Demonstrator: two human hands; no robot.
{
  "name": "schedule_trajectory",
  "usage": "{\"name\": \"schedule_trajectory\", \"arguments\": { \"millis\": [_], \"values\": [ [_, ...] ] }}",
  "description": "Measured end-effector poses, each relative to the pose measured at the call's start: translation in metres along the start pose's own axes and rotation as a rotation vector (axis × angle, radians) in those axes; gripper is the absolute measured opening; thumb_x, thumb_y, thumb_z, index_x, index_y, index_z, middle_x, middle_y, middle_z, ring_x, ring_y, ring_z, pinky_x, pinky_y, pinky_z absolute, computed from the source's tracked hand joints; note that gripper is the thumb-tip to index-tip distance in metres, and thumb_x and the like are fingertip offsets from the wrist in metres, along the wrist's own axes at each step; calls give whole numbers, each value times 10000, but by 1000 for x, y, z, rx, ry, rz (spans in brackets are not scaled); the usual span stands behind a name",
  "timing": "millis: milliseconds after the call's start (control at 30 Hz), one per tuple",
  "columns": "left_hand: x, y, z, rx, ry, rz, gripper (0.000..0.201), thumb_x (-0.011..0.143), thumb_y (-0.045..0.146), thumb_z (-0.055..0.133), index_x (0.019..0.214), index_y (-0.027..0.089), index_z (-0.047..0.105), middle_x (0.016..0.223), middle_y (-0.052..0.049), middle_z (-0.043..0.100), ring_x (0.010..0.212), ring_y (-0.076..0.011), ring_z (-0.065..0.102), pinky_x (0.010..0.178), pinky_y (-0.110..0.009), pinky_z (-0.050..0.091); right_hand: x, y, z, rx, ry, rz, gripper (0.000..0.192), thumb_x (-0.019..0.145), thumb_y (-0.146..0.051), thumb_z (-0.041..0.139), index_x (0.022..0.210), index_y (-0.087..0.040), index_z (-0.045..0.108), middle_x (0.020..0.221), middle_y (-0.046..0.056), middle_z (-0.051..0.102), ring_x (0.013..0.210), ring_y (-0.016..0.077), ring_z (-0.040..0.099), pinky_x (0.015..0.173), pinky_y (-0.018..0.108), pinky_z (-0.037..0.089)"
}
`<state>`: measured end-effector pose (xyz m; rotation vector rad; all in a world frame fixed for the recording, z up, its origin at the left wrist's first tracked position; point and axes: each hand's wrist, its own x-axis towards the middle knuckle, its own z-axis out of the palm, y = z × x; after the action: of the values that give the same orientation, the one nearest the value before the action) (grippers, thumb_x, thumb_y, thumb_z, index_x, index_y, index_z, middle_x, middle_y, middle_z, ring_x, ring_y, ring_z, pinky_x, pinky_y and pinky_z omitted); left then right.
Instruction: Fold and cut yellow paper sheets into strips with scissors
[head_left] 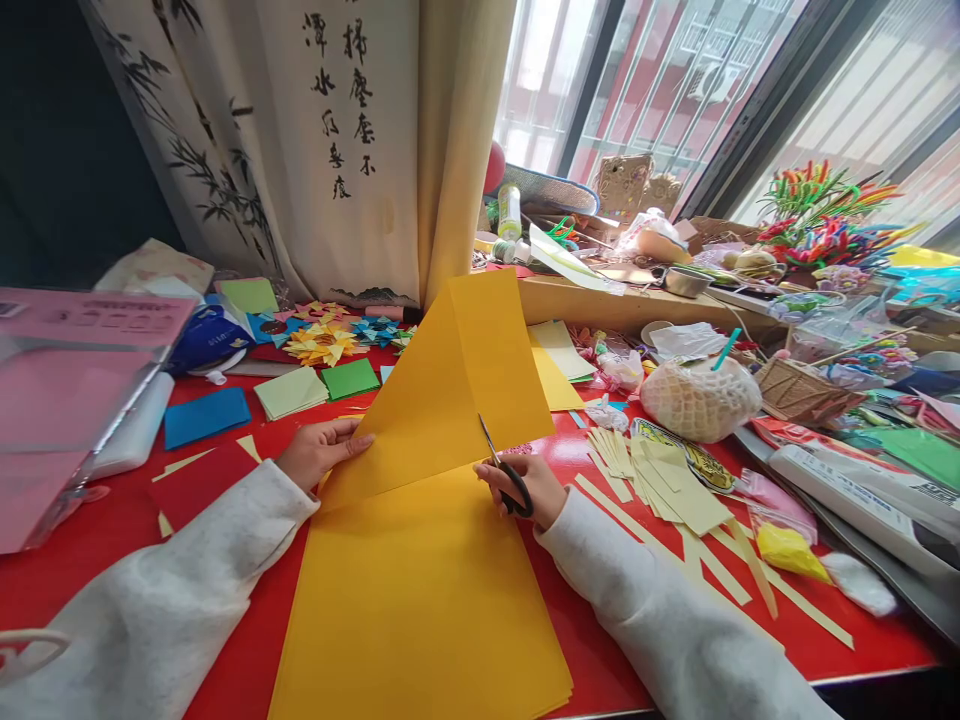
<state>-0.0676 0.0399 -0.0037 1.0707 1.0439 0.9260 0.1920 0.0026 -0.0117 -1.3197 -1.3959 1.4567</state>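
The left hand (319, 450) pinches the folded yellow sheet (457, 385) at its 9 o'clock edge, lifting it off the yellow stack (420, 600) on the red counter (105, 545). The right hand (517, 487), fingers curled through the scissors (504, 470), has blades entering at 5 o'clock. Judged best: keep paper taut, cut along the crease
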Motion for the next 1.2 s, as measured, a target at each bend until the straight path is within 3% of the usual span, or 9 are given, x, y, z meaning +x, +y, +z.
{"name": "schedule_trajectory", "arguments": {
  "millis": [767,1200],
  "values": [
    [2,-2,-2,23,-26,9,416,574,300,670,966,189,585,933,-61,636,849,-229,585,716,-280,492,2,5,0,-18,-20,-67,311,606,-435,592,542,-165,453,392,-67,421,315,63,424,319,179,305],
    [1,-2,1,13,3,1,426,522,328,695,919,197,608,900,-55,648,829,-234,592,706,-285,498,4,8,0,34,7,-5,344,568,-478,605,571,-152,495,415,-53,451,320,61,430,314,176,323]
  ]
}}
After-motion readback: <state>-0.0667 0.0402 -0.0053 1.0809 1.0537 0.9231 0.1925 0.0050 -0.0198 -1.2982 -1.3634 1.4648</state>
